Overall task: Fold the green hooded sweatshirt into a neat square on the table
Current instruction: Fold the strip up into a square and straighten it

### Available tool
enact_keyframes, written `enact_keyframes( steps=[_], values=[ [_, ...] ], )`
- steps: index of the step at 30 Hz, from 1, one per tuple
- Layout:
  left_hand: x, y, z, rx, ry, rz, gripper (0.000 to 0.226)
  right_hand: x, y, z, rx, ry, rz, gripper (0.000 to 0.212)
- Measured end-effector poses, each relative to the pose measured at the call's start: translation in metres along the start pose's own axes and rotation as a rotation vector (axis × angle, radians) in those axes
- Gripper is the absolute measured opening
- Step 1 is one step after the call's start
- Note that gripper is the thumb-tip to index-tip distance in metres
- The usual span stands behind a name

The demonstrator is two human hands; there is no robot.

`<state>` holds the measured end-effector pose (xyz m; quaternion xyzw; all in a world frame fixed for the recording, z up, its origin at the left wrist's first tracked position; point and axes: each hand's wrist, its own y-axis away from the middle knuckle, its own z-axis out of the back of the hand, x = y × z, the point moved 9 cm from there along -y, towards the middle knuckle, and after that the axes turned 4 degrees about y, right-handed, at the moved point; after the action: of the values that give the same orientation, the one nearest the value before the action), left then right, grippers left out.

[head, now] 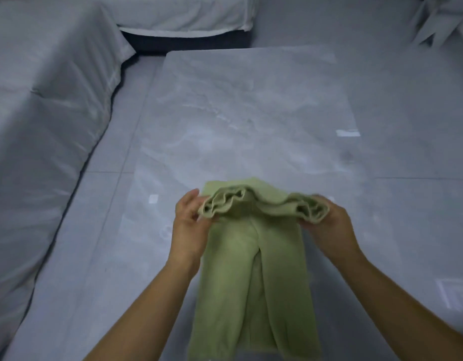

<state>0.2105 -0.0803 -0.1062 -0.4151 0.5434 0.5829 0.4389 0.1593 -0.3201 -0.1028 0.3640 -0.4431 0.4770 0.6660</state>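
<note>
Both forearms entered from the lower edge. Left hand and right hand each gripped one end of a bunched fold of the green hooded sweatshirt, raised above the pale marbled counter. Its lower portion lay flat on the counter toward the camera. White-sheeted furniture stood to the left

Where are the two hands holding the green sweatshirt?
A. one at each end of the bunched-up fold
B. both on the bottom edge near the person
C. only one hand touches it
A: the left hand and right hand each grip an end of the sweatshirt's bunched fold.
</note>
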Motion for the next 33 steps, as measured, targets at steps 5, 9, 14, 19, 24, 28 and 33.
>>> enact_keyframes(
  steps=[5,9,14,19,24,28,33],
  values=[
    [0.060,0.070,0.028,0.050,-0.042,0.076,0.030,-0.027,0.076,0.010,-0.103,0.211,0.114,0.028],
    [0.109,0.105,0.046,0.072,-0.078,0.201,0.040,-0.053,0.127,-0.004,-0.079,0.408,0.135,0.025],
    [0.144,0.122,0.054,0.158,-0.120,0.391,0.036,-0.083,0.152,-0.023,-0.038,0.610,0.177,0.030],
    [0.154,0.125,0.057,0.129,0.081,0.579,0.040,-0.092,0.155,-0.032,0.039,0.668,0.186,0.042],
    [0.157,0.124,0.050,0.075,0.281,0.690,0.018,-0.104,0.164,-0.030,0.132,0.545,0.128,0.066],
    [0.156,0.123,0.048,0.075,0.205,0.579,0.007,-0.119,0.169,-0.011,-0.096,-0.027,-0.301,0.042],
    [0.154,0.127,0.044,0.122,0.128,0.521,0.019,-0.129,0.174,-0.018,-0.249,-0.109,-0.628,0.028]
  ],
)
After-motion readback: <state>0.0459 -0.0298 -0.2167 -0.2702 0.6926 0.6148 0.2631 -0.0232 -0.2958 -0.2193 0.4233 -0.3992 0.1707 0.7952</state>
